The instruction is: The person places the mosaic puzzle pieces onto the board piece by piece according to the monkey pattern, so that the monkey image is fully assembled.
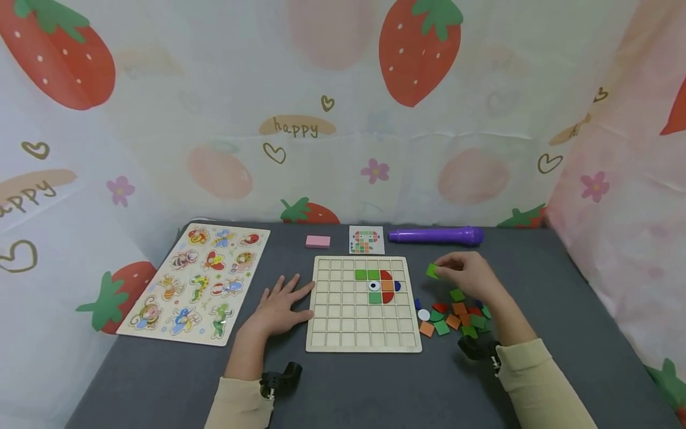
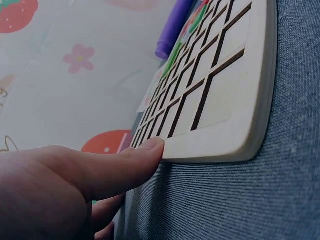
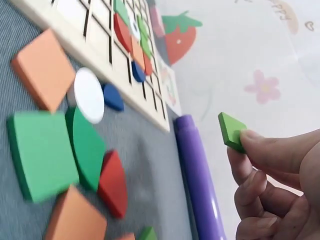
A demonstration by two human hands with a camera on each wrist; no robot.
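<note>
A pale wooden grid board (image 1: 348, 333) lies on the table, with several coloured tiles set in its upper right cells, among them a white round eye piece (image 1: 374, 286) and an orange square (image 1: 387, 286). My left hand (image 1: 281, 310) rests beside the board with spread fingers; in the left wrist view its thumb (image 2: 135, 160) touches the board's edge. Right of the board, raised above the table, my right hand (image 1: 468, 274) pinches a light green square tile (image 3: 231, 131) between thumb and finger. Below that hand lies a pile of loose tiles (image 1: 460, 319) in green, orange, red, blue and white.
Behind the board are a pink block (image 1: 318, 241), a small pattern card (image 1: 367, 239) and a purple marker-like tube (image 1: 435, 236). A sheet of cartoon insect pictures (image 1: 198, 286) lies at the left. Printed cloth (image 1: 407, 143) hangs around the dark table.
</note>
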